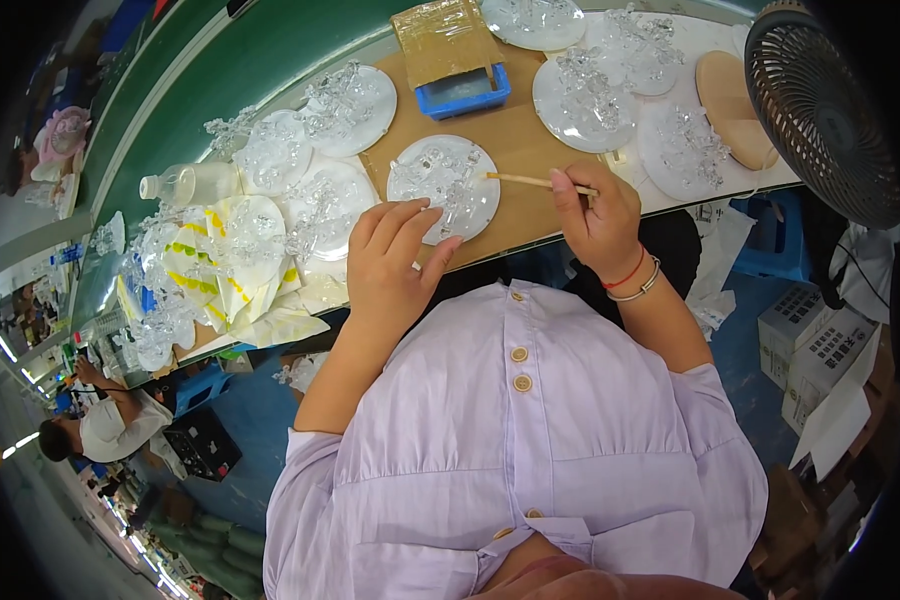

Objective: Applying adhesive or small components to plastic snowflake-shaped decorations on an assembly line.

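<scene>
Dark printed characters run across the sides of the pale cartons (820, 372) on the floor at the right, and some smaller dark print shows on a crumpled white sheet (722, 245) near a blue plastic stool (775, 240). A white wrapper (245, 260) at the left of the desk (760, 187) carries yellow and green marks, too bent and distorted to make out as writing.

The right hand (598, 222) is closed around a slim, straight, tan stick (522, 180) that looks like wood, pinched by thumb and fingers; its tip points left, over a round white plate (488, 200) in front of the person. The left hand (390, 250) is at the plate's lower left edge, fingers curved, with a gap between them and the thumb; whether they touch a piece there cannot be told. The two hands are apart, on either side of the plate.

Small glossy, see-through pieces (448, 182) lie on this plate, which rests on a flat brown cardboard sheet (530, 125). More round white plates with heaped clear pieces stand to both sides. Behind is a rectangular blue tray (467, 102), partly covered by brown, shiny, taped cardboard (450, 45). A clear bottle (195, 185) lies at the left; a smooth tan disc (732, 105) and a dark, ribbed fan (822, 110) are at the right.
</scene>
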Available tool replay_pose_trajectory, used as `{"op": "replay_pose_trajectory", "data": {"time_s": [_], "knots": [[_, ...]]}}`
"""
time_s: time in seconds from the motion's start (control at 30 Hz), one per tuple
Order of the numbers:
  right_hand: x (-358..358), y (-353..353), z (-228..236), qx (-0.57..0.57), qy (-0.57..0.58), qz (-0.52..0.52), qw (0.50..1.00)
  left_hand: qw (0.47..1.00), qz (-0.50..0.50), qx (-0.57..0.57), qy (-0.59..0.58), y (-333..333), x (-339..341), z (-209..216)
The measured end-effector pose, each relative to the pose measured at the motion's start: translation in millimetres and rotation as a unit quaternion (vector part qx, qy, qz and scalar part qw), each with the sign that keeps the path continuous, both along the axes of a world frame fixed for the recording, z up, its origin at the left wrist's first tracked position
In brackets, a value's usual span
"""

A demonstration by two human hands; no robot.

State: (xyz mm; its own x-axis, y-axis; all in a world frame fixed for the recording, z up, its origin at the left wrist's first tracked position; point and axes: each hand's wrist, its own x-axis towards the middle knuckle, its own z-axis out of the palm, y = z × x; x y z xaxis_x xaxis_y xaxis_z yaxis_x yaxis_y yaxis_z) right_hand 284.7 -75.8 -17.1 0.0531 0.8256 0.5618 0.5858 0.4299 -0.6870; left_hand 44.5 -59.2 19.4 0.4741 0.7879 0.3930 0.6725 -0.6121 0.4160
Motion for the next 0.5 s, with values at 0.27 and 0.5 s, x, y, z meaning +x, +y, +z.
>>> {"op": "replay_pose_trajectory", "data": {"time_s": [0.27,0.5], "knots": [[-0.6,7.7,5.3,0.046,-0.046,0.037,0.997,1.0,0.0,-0.003,-0.003,1.1,-0.2,-1.3],[-1.7,6.0,9.6,0.03,-0.012,0.047,0.998,1.0,-0.003,0.004,-0.003,1.7,-0.2,-1.4]]}}
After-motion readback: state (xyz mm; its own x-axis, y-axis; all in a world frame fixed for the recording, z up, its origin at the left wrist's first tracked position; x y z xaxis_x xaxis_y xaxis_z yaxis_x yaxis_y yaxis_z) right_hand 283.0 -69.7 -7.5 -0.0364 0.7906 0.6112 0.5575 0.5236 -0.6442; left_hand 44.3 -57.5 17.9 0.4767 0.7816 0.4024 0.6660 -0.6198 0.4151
